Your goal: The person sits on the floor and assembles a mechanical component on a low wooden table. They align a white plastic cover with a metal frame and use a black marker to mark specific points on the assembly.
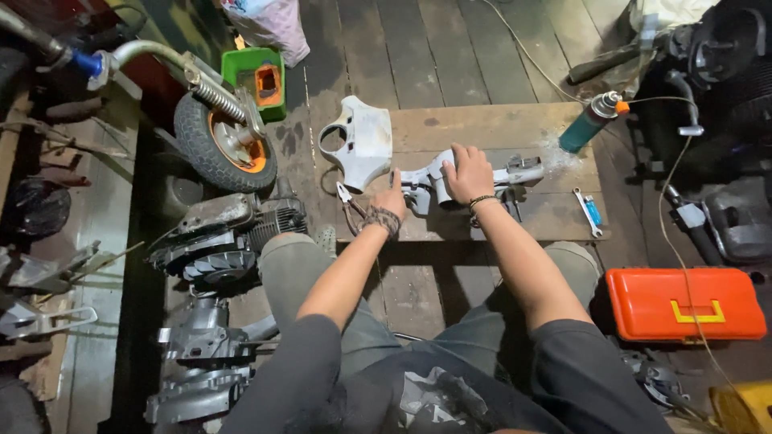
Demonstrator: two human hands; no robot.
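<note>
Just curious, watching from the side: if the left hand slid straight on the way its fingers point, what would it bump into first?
Probably the white headlight cowl. The left hand points up the wooden board toward it, with only bare wood between, though depth is hard to judge.

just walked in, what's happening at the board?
A seated person works on a white metal part lying on a wooden board on the floor. The right hand presses down on it; the left hand touches its end, next to pliers. A spray can and wrench lie nearby.
</note>
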